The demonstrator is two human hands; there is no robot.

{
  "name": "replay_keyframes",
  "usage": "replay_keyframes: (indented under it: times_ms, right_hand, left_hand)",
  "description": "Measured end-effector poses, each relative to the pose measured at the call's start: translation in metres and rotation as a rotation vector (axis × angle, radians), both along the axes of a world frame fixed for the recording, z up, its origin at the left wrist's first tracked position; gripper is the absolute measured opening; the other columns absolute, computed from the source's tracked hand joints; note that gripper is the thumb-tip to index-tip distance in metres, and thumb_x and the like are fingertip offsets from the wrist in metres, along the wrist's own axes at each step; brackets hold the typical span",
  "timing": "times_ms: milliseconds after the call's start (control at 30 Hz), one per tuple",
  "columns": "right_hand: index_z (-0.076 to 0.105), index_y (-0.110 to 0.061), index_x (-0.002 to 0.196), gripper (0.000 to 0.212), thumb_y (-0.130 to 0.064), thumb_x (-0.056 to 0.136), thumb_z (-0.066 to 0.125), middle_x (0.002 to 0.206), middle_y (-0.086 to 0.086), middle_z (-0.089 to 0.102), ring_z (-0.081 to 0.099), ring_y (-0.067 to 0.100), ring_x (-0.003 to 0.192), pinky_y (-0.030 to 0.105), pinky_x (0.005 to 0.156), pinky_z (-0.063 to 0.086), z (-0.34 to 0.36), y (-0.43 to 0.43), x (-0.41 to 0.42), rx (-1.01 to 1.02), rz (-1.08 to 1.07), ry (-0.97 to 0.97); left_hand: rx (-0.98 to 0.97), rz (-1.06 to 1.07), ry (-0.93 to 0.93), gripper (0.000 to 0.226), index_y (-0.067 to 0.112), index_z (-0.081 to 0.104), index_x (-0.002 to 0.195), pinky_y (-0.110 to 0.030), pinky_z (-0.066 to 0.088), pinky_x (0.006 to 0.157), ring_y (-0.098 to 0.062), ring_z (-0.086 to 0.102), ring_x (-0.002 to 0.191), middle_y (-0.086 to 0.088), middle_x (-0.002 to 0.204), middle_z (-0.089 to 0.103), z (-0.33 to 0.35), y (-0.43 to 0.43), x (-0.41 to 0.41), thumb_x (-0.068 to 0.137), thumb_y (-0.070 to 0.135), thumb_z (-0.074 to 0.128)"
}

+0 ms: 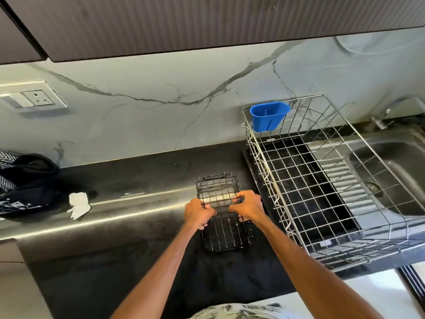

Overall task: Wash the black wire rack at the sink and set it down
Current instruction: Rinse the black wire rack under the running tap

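Two-handed, held the black wire rack on the dark countertop, just left of the steel dish basket, with fingers of left hand and right hand curled round its side wires.

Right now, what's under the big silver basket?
Under the basket: a black mat and the ribbed drainboard, seen through the wires. Beneath its near wall, crowded wire hides the surface.
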State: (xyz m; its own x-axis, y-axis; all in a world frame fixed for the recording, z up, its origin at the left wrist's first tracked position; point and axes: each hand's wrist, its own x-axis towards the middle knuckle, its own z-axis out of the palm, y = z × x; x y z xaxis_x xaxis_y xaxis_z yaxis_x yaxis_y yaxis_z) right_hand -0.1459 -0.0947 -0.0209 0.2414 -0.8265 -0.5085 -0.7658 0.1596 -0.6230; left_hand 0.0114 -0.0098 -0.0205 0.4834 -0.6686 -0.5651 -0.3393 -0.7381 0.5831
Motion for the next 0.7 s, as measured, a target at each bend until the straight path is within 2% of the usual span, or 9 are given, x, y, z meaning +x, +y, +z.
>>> replay_keyframes:
  times_ms: [67,133,233,267,367,433,500,567,700]
  right_hand:
    - [0.07,-0.016,0.101,0.03,-0.013,0.075,0.086,0.09,0.006,0.072,0.071,0.012,0.056,0.029,0.051,0.06,0.011,0.002,-0.001,-0.076,0.011,-0.038]
    - [0.07,-0.019,0.099,0.03,-0.013,0.073,0.084,0.091,0.005,0.072,0.07,0.011,0.058,0.029,0.055,0.061,0.025,0.005,0.0,-0.126,0.013,-0.077]
    - [0.07,-0.018,0.106,0.033,-0.016,0.075,0.081,0.092,-0.002,0.072,0.066,0.005,0.064,0.016,0.055,0.053,0.049,0.011,-0.002,-0.235,0.072,-0.137]
    - [0.069,-0.018,0.109,0.036,-0.017,0.075,0.08,0.095,-0.004,0.071,0.066,0.005,0.069,0.014,0.056,0.052,0.059,0.014,-0.003,-0.277,0.091,-0.176]
    - [0.066,-0.018,0.116,0.04,-0.018,0.078,0.079,0.109,-0.007,0.07,0.067,0.004,0.082,0.006,0.062,0.048,0.087,0.022,-0.009,-0.398,0.122,-0.261]
    - [0.066,-0.017,0.116,0.038,-0.018,0.081,0.08,0.111,-0.007,0.069,0.065,0.002,0.08,0.001,0.063,0.045,0.106,0.028,-0.017,-0.482,0.138,-0.3]
    - [0.066,-0.016,0.114,0.036,-0.017,0.081,0.08,0.11,-0.005,0.071,0.064,0.003,0.076,-0.001,0.065,0.044,0.126,0.035,-0.028,-0.561,0.147,-0.362]
    - [0.065,-0.015,0.114,0.035,-0.016,0.082,0.081,0.109,-0.004,0.071,0.062,-0.002,0.07,-0.001,0.066,0.044,0.146,0.046,-0.044,-0.625,0.158,-0.45]
    - [0.064,-0.014,0.11,0.032,-0.014,0.083,0.08,0.103,-0.011,0.068,0.066,0.002,0.071,0.005,0.066,0.051,0.187,0.064,-0.081,-0.713,0.142,-0.63]
  left_hand:
    - [-0.054,0.008,-0.065,0.024,0.018,0.062,0.071,-0.044,0.066,0.067,-0.014,0.066,0.06,0.001,0.067,0.067,0.014,0.006,-0.004,0.087,0.013,0.078]
    - [-0.117,0.041,-0.132,0.027,0.023,0.06,0.069,-0.039,0.062,0.066,-0.012,0.064,0.063,0.007,0.066,0.064,0.031,0.013,-0.006,0.084,0.015,0.081]
    - [-0.224,0.102,-0.202,0.018,0.022,0.067,0.087,-0.031,0.049,0.069,-0.017,0.068,0.083,0.009,0.078,0.064,0.057,0.025,-0.014,0.084,0.025,0.084]
    - [-0.264,0.129,-0.231,0.022,0.019,0.069,0.096,-0.03,0.048,0.07,-0.017,0.068,0.083,0.009,0.083,0.064,0.065,0.03,-0.017,0.084,0.029,0.084]
    - [-0.403,0.185,-0.317,0.032,0.014,0.071,0.111,-0.029,0.055,0.073,-0.01,0.066,0.075,0.009,0.091,0.067,0.089,0.046,-0.031,0.086,0.03,0.084]
    - [-0.503,0.209,-0.379,0.034,0.012,0.072,0.112,-0.028,0.055,0.081,-0.011,0.067,0.086,0.008,0.099,0.071,0.106,0.055,-0.043,0.086,0.03,0.085]
    - [-0.604,0.251,-0.432,0.03,0.015,0.073,0.108,-0.028,0.054,0.08,-0.013,0.069,0.088,0.007,0.097,0.073,0.122,0.065,-0.056,0.085,0.03,0.086]
    - [-0.711,0.275,-0.48,0.026,0.017,0.072,0.105,-0.028,0.056,0.078,-0.011,0.07,0.085,0.008,0.094,0.073,0.138,0.076,-0.072,0.084,0.027,0.086]
    - [-0.921,0.301,-0.518,0.031,0.015,0.071,0.109,-0.038,0.065,0.074,-0.004,0.071,0.079,0.01,0.094,0.072,0.17,0.094,-0.109,0.084,0.023,0.087]
